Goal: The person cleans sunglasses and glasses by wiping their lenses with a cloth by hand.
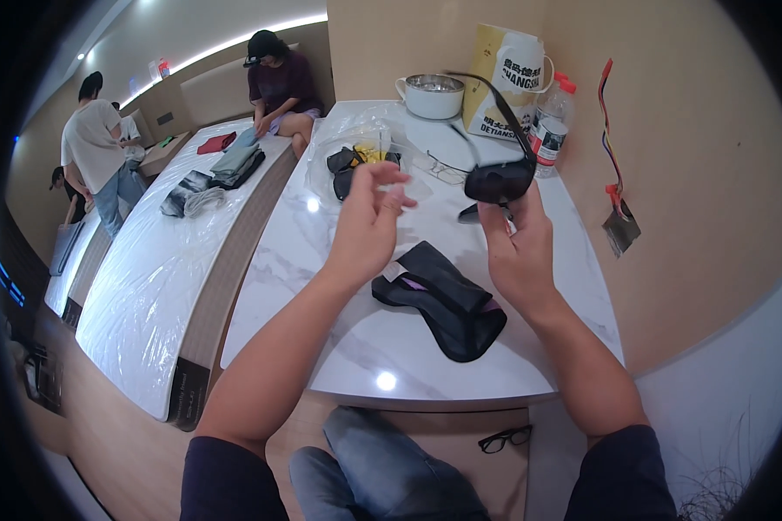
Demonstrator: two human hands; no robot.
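A pair of black sunglasses [500,181] is raised over the white marbled table [287,260]. My right hand [523,247] grips them from below, one temple arm pointing up and away. My left hand [369,221] is in the air to the left of them, fingers loosely bent and apart, holding nothing. Below and between my hands a soft black case [443,304] with a purple inside and a white tag lies on the table. Beyond my left hand is a clear plastic bag [321,156] with black and yellow items [369,156]. Thin-framed eyeglasses [443,167] rest beside it.
At the table's back stand a white pot [434,97], a yellow and white paper bag [500,82] and capped bottles [552,126]. Black-framed glasses [504,438] lie below the front edge. Leftward, people stand and sit by plastic-covered beds [156,304] with folded clothes [235,165].
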